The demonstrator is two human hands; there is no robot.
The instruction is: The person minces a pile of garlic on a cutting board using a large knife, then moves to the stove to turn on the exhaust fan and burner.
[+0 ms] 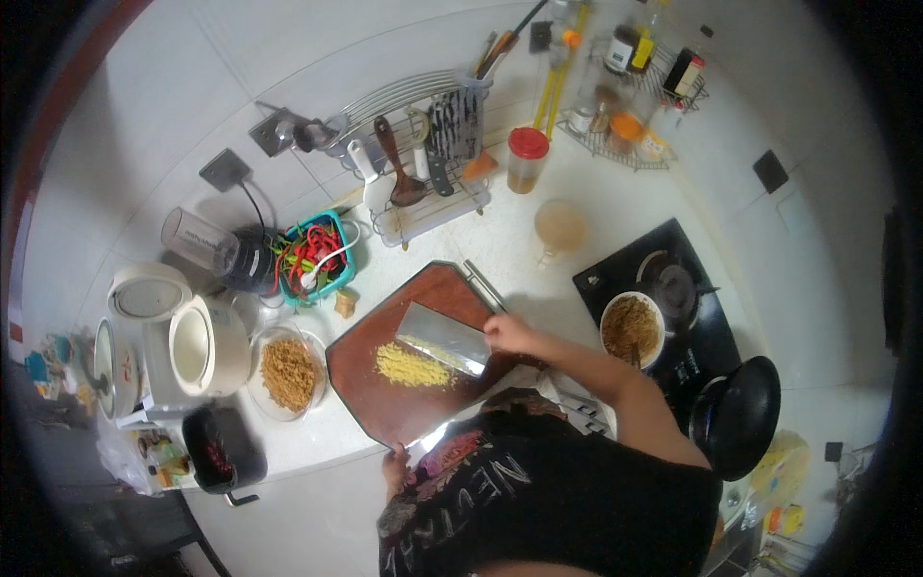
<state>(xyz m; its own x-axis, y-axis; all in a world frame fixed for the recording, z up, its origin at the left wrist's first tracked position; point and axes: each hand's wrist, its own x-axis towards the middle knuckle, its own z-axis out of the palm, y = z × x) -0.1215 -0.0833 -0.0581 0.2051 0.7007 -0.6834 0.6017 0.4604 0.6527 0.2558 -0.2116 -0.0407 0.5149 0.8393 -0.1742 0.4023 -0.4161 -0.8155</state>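
A cleaver (447, 337) lies nearly flat above the reddish-brown cutting board (382, 411), its handle in the grip of my right hand (508, 334). Yellow chopped bits (411, 366) are heaped on the board along the blade, and some cling to the blade's edge. My left hand (396, 465) is at the near edge of the board, partly hidden by the black shirt; whether it holds the board or only touches it cannot be told. A clear bowl of brown crumbly food (288, 375) stands left of the board.
A black cooktop (699, 346) at right bears a bowl of brown food (633, 328) and a black pan (746, 418). Behind the board stand a teal basket of chillies (317, 252), a piece of ginger (346, 304), a utensil rack (433, 216) and a red-lidded jar (527, 162). A rice cooker (209, 346) stands at left.
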